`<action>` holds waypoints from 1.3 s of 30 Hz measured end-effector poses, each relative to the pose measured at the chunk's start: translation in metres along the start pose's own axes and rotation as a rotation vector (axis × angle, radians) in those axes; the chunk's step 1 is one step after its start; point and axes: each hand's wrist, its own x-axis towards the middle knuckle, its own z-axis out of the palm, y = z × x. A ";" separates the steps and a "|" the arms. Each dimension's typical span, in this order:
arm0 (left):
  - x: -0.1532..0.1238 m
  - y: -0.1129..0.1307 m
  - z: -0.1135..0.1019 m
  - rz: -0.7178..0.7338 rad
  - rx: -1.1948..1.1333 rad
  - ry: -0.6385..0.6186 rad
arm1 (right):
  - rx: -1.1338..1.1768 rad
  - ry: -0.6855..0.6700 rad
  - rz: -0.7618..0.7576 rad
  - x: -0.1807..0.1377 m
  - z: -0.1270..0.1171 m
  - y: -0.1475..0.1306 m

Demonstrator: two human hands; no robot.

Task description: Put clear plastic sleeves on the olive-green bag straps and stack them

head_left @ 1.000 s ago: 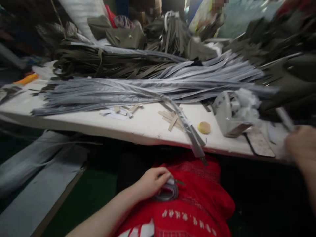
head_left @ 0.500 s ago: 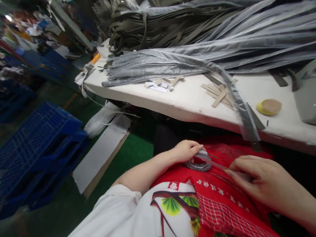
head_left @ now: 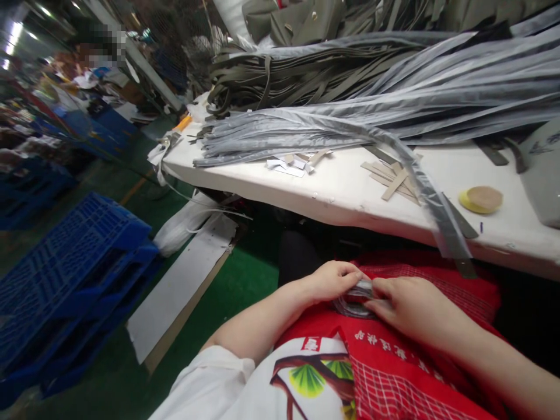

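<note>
Over my lap, on the red apron (head_left: pixel 394 344), lies a small coiled strap (head_left: pixel 356 308), grey and wrapped in clear plastic. My left hand (head_left: pixel 336 280) pinches the coil's upper left side between thumb and fingers. At the coil's right side, my right hand (head_left: pixel 405 303) is closed on the same coil, thumb and fingertips pressed together. Both hands are close to each other, with the coil between them. Part of the coil is hidden behind my fingers.
Long plastic-wrapped strips (head_left: pixel 284 131) and dark olive straps (head_left: pixel 306 76) cover the white table (head_left: pixel 245 181). One wrapped strip (head_left: pixel 429 192) hangs over its front edge. Cardboard scraps (head_left: pixel 394 181) and a yellow round piece (head_left: pixel 480 199) lie nearby. Blue pallets (head_left: pixel 91 245) are stacked at left.
My right hand has moved left to the coil; the length of strip that stretched between the hands no longer shows. My left hand stays on the coil. The view has tilted up slightly.
</note>
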 end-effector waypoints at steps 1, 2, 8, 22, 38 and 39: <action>0.000 -0.001 -0.001 0.005 0.002 -0.008 | 0.111 -0.023 -0.008 -0.003 -0.002 0.005; 0.000 0.000 -0.003 0.011 0.011 -0.014 | 0.215 -0.036 -0.016 -0.007 -0.004 0.010; -0.001 0.013 -0.002 0.099 0.133 -0.040 | 0.582 0.174 0.053 -0.006 -0.007 0.024; -0.009 0.012 0.002 0.252 0.019 0.140 | 1.316 -0.221 0.184 0.041 0.052 0.043; -0.010 0.010 0.008 0.322 0.091 0.090 | 1.522 -0.097 0.251 0.037 0.052 0.049; -0.009 0.010 0.009 0.320 0.079 0.078 | 1.563 -0.078 0.255 0.038 0.050 0.048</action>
